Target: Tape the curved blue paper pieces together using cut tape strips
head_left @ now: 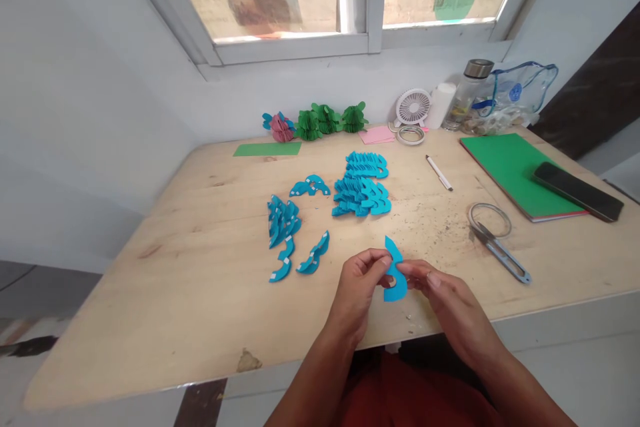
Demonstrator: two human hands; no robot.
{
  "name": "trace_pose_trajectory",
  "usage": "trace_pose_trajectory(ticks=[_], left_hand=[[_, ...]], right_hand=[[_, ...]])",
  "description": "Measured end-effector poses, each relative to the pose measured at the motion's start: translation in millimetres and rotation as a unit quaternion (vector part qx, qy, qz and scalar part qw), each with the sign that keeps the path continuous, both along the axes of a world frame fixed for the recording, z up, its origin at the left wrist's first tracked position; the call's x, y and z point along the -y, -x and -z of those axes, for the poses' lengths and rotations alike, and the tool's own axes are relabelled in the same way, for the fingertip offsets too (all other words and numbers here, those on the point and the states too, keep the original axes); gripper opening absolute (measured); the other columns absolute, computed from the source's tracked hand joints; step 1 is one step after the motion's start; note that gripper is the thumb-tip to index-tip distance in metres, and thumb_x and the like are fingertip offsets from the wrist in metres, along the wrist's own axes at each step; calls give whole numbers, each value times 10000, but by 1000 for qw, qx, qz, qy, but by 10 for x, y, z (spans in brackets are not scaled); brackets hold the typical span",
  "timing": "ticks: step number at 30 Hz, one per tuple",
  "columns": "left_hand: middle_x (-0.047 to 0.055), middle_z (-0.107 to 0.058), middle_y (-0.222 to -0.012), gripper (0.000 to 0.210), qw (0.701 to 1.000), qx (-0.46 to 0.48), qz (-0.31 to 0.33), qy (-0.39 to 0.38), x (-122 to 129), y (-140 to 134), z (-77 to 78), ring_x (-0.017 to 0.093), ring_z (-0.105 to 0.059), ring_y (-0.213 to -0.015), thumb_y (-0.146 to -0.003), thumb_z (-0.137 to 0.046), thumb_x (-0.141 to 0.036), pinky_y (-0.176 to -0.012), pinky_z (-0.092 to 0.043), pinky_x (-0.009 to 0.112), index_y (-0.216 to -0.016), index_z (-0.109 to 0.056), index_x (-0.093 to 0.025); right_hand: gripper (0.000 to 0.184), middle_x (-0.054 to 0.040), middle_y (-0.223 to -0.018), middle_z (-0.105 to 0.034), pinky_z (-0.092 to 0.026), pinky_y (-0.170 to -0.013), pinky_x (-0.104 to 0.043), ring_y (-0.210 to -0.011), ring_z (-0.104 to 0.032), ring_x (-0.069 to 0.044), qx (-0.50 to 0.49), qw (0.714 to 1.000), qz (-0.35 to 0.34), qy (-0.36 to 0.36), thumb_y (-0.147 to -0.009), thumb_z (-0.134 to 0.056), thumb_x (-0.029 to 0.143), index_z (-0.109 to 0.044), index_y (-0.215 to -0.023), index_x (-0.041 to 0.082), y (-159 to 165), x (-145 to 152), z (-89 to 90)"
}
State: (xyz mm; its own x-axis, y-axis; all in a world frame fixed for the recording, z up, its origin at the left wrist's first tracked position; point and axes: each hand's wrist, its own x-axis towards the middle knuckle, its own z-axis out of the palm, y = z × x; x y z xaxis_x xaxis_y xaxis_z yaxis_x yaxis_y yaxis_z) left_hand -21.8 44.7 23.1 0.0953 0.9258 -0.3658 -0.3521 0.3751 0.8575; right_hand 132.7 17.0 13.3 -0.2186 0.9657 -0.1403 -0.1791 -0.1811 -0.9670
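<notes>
Between my two hands is a curved blue paper cutout [396,290], held above the table near its front edge. My left hand [361,283] pinches its left side between thumb and fingertips. At its right edge are the fingers of my right hand [445,297], bent and close together against the paper; the thumb lies on the forefinger. Beyond my hands sit pleated stacks of blue paper cutouts [361,197]. Left of them lie blue paper pieces with small white patches [284,220], some folded and some curved flat.
Scissors [500,252] and a tape roll [490,220] lie at right, near a pen [439,173]. A phone [577,190] rests on a green folder [515,167]. Along the wall stand green paper figures [327,120], a small fan [413,107] and a bottle [467,93].
</notes>
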Motion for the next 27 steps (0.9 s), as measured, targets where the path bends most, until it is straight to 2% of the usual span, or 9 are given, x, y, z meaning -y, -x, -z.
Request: trace_pose_trajectory(ticks=[4, 8, 11, 14, 16, 20, 23, 27], left_hand=[[-4, -601, -681, 138, 1000, 4, -12, 3, 12, 7, 42, 106, -517, -574, -700, -691, -289, -613, -425, 255, -728, -668, -156], [-16, -596, -670, 124, 998, -19, -60, 1, 16, -20, 92, 117, -537, -635, -677, -714, -276, -607, -435, 233, -698, -654, -170], [-26, -582, -660, 138, 998, -13, -67, 5, 6, -51, 109, 111, -531, -633, -674, -723, -285, -602, -434, 224, -687, -642, -175], [-32, -555, -632, 149, 997, -1, -75, 17, -5, -89, 117, 96, -493, -589, -660, -731, -283, -578, -423, 216, -675, -635, -170], [-38, -526, -614, 164, 996, 2, -82, 30, -7, -118, 127, 88, -460, -566, -638, -742, -282, -551, -408, 207, -672, -629, -168], [-39, -498, -612, 197, 996, 3, -74, 59, 2, -179, 156, 83, -426, -553, -615, -749, -289, -514, -381, 197, -677, -609, -166], [-35, -499, -616, 209, 995, -6, -66, 68, 9, -221, 160, 81, -421, -543, -609, -745, -293, -508, -376, 197, -680, -596, -166], [-39, -488, -598, 232, 995, -22, -57, 75, -1, -259, 142, 77, -416, -520, -578, -753, -304, -488, -355, 196, -663, -587, -165]], right_hand=[[311, -60, -1226, -640, -359, -1021, -429, -1152, -545, -264, 16, 1000, 6, -1, -909, -503, 436, -722, -1069, 284, 27, 10, 18], [303, -59, -1226, -634, -394, -987, -410, -1148, -544, -258, 58, 998, 11, -14, -913, -503, 428, -729, -1056, 284, 76, 25, 4], [304, -59, -1156, -659, -410, -967, -395, -1102, -571, -243, 70, 997, 10, -35, -921, -495, 415, -720, -1073, 279, 86, 15, -43], [280, -57, -1070, -679, -435, -927, -381, -1015, -604, -228, 104, 993, 26, -57, -908, -520, 397, -726, -1049, 271, -12, -21, -85], [259, -60, -1035, -684, -447, -904, -387, -965, -614, -230, 151, 984, 62, -72, -885, -551, 395, -734, -1011, 264, -169, -64, -94], [257, -63, -987, -704, -441, -910, -440, -928, -624, -256, 262, 942, 191, -86, -833, -591, 424, -733, -956, 248, -664, -199, -65], [280, -75, -986, -712, -463, -863, -423, -931, -636, -266, 347, 895, 264, -92, -824, -574, 436, -712, -933, 218, -1057, -313, -10], [308, -97, -989, -708, -483, -741, -384, -807, -639, -244, 495, 813, 273, -137, -819, -542, 439, -693, -945, 203, -1408, -427, 122]])
